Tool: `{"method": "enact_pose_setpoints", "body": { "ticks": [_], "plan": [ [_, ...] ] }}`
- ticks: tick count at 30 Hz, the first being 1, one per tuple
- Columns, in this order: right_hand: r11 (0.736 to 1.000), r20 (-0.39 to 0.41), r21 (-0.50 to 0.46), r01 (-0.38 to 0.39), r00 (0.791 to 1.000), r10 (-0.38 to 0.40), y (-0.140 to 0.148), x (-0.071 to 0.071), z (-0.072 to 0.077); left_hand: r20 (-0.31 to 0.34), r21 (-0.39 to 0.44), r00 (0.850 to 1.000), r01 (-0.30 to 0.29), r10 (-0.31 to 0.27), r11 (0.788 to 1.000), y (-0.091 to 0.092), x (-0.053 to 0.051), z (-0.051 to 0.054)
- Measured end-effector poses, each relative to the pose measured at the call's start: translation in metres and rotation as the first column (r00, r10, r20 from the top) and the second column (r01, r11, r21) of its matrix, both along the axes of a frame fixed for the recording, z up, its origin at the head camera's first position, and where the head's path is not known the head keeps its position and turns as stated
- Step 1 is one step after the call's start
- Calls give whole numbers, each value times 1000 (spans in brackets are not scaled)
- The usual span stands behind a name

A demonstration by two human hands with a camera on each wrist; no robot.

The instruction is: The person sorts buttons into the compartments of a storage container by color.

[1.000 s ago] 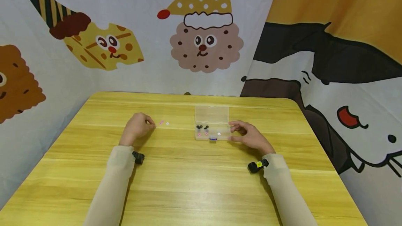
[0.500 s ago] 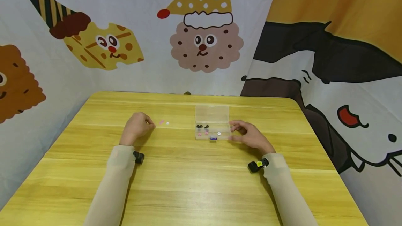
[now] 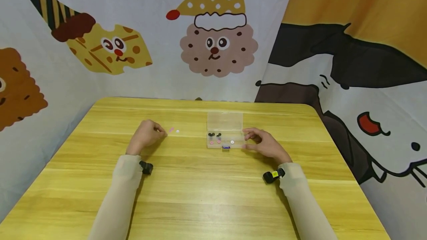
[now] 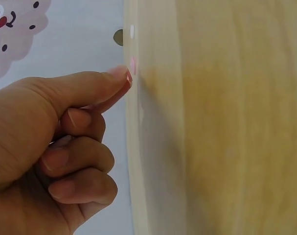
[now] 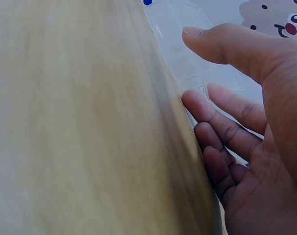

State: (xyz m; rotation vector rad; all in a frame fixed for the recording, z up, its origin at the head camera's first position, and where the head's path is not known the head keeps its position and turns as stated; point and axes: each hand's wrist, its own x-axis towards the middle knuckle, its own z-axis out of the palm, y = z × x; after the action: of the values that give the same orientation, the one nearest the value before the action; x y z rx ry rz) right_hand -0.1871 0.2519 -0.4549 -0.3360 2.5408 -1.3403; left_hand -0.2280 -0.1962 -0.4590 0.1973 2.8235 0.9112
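Note:
A clear plastic case stands on the table with its lid raised. Small black, pink and white pieces lie inside it. My left hand is left of the case, thumb and index fingertips pressed together and the other fingers curled. A tiny whitish-pink piece shows between those tips. Just past them lie a pink piece and a white piece. My right hand is at the case's right end, fingers loosely bent, thumb apart. Its fingertips are at the case's side; firm contact cannot be told.
The wooden table reaches back to a cartoon-printed cloth. A blue latch is on the case's front. Each wrist wears a small black camera, such as the right camera.
The left fingertips have shifted very slightly right, towards the loose pink piece. The right hand and the case stay where they were.

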Motion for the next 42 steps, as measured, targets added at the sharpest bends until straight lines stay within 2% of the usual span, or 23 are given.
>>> {"method": "enact_pose_setpoints", "body": {
  "ticks": [7, 14, 21, 33, 42],
  "plan": [
    [1000, -3, 11, 5, 1000, -5, 11, -14, -26, 6, 63, 1000, -17, 17, 998, 3, 1, 3],
    [1000, -20, -15, 0, 1000, 0, 14, -17, -36, -3, 144, 1000, -12, 13, 990, 8, 3, 2],
    [1000, -33, 4, -1, 999, 1, 15, -17, -39, -11, 225, 1000, 17, -15, 974, 18, 5, 1],
    [1000, -31, -10, 4, 999, -4, 13, -16, -37, -17, 274, 1000, 20, -16, 962, 31, 5, -5],
    [999, -14, -34, 7, 1000, -7, 15, -16, -34, -31, 337, 999, 44, -36, 941, 45, 5, -6]
  ]
}}
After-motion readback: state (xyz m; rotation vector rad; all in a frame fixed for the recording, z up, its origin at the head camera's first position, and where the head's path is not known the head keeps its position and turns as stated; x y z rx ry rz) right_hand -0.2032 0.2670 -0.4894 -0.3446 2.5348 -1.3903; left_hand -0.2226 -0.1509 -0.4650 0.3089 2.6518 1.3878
